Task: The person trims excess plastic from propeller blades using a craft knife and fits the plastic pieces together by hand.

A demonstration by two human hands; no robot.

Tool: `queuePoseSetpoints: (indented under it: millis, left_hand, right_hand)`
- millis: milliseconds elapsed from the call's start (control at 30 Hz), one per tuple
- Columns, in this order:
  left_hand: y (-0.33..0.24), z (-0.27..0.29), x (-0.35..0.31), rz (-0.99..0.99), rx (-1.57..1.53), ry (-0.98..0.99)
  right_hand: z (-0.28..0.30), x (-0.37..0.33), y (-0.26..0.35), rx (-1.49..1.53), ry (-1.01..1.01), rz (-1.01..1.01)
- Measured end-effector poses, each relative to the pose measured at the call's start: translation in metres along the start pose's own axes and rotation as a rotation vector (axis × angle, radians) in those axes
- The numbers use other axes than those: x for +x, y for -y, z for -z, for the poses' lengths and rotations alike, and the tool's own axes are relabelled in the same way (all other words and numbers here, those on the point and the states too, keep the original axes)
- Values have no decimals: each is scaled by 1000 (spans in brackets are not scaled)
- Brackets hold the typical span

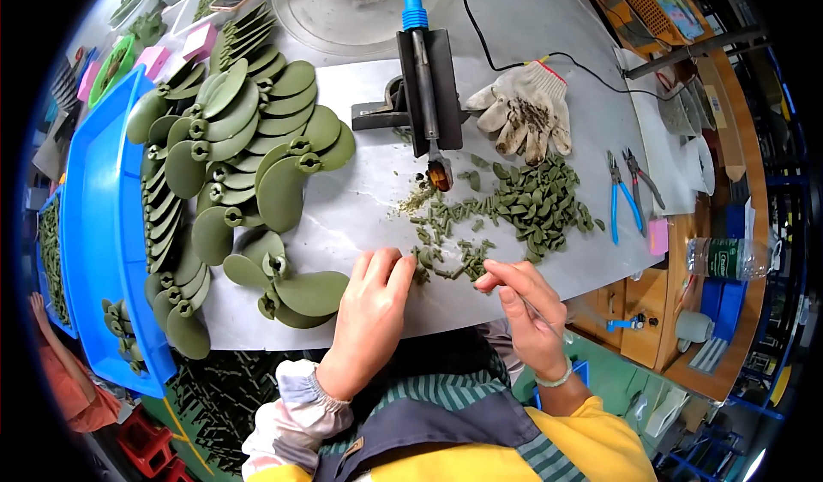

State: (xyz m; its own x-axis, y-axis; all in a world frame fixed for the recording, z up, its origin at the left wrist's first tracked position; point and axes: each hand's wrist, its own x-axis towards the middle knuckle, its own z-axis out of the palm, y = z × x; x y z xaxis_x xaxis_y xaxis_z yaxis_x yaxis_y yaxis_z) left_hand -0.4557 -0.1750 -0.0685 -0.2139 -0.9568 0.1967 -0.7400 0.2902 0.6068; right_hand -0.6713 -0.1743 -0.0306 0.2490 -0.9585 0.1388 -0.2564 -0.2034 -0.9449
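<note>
My left hand [370, 321] is over the table's near edge, fingers curled and pressed together. Its fingertips are at the small dark green plastic bits [447, 257]; whatever they pinch is hidden. To its left lies a dark green propeller [310, 292] with rounded blades, close to my wrist. My right hand [533, 315] is held just right of the bits, fingers stretched toward the left and thumb a little apart, with nothing visible in it. Beyond both hands, a soldering iron [420, 75] with a blue handle rests on a dark metal stand [370, 115], its tip browned.
Stacked green propellers [227, 131] cover the table's left side, beside a blue tray [103, 225]. A heap of green offcuts [544, 203] lies right of the iron, below a soiled glove [527, 109]. Blue-handled cutters [624, 199] and a plastic bottle [729, 259] are farther right.
</note>
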Motion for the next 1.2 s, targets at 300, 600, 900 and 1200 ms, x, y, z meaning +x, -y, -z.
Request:
queuePoseSetpoints:
  millis: [300,600,900,1200]
  left_hand:
    - [-3,1,-1,48,15,2]
    - [-6,-9,3,47,30,-32]
    - [-21,6,-15,-1,-510,-87]
    - [-15,17,-28,617,-1533,140]
  right_hand:
    - [-6,-3,-2,151,63,-103]
    - [-9,-7,-1,136,87,-91]
    - [-30,2,6,-23,-24,-24]
    - [-18,9,8,14,183,101]
